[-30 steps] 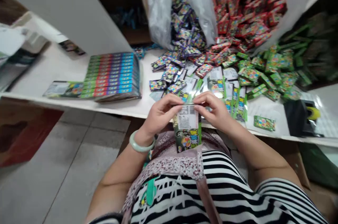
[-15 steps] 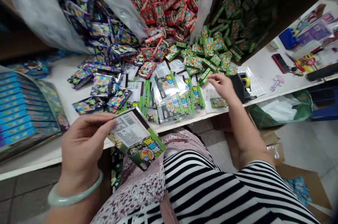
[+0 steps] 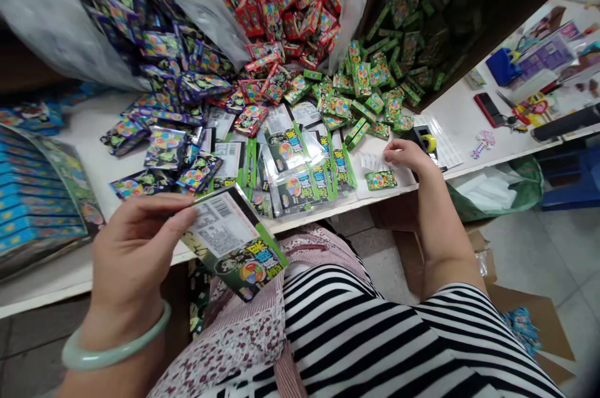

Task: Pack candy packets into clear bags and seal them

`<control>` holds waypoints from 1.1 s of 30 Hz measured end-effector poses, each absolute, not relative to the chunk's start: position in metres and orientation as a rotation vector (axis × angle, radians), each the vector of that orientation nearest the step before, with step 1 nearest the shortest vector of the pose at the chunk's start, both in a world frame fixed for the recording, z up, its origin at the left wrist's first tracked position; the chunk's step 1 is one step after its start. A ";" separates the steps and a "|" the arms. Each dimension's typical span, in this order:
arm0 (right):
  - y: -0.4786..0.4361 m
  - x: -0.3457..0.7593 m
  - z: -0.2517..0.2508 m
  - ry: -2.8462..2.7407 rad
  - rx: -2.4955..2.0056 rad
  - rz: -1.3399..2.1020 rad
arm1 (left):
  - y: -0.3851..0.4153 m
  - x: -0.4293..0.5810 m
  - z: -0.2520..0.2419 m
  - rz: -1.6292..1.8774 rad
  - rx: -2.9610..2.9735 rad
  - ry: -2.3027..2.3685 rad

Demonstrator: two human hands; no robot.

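Observation:
My left hand (image 3: 134, 242) grips a flat green packet (image 3: 234, 245) with a white barcode label, held over my lap. My right hand (image 3: 407, 154) rests on the white table (image 3: 94, 154) with its fingers curled against a white slip of paper (image 3: 372, 164), just left of a black tape dispenser (image 3: 429, 142). A small green box (image 3: 380, 180) lies just below that hand. Whether the right fingers hold anything is hidden. Flat green packets (image 3: 300, 182) lie spread in front of me.
Piles of small purple boxes (image 3: 178, 73), red boxes (image 3: 281, 10) and green boxes (image 3: 375, 85) spill from clear bags at the back. Stacked blue packs (image 3: 32, 198) sit at the left. A phone (image 3: 489, 109), scissors and a blue holder lie at the right. Cardboard boxes stand on the floor.
My hands have split apart: the left keeps the packet, the right has reached out to the table by the tape dispenser. The view has swung to the right.

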State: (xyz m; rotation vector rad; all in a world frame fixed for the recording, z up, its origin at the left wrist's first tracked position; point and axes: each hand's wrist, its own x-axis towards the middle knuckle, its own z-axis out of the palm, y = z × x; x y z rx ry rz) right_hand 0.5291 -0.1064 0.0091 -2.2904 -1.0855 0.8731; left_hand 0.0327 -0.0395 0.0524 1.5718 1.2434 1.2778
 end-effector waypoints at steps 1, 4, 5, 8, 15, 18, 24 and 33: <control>-0.109 0.529 0.016 -1.056 -2.271 0.868 | -0.038 0.032 0.050 1.287 1.583 1.208; -0.111 0.512 0.046 -1.044 -2.084 0.788 | -0.036 0.032 0.044 1.296 1.605 1.080; -0.109 0.498 0.059 -1.084 -1.966 0.777 | -0.036 0.034 0.044 1.288 1.618 1.038; -0.093 0.429 0.097 -1.351 -1.560 0.949 | -0.040 0.042 0.048 1.259 1.713 0.957; -0.044 0.265 0.123 -1.872 -1.043 1.305 | -0.052 0.048 0.059 1.148 1.895 0.984; -0.024 0.244 0.112 -1.893 -1.135 1.402 | -0.054 0.040 0.058 1.120 1.912 0.971; -0.011 0.236 0.107 -1.895 -1.297 1.513 | -0.051 0.035 0.057 1.084 1.846 0.927; -0.008 0.231 0.099 -1.927 -1.452 1.366 | -0.054 0.040 0.042 1.262 1.821 1.021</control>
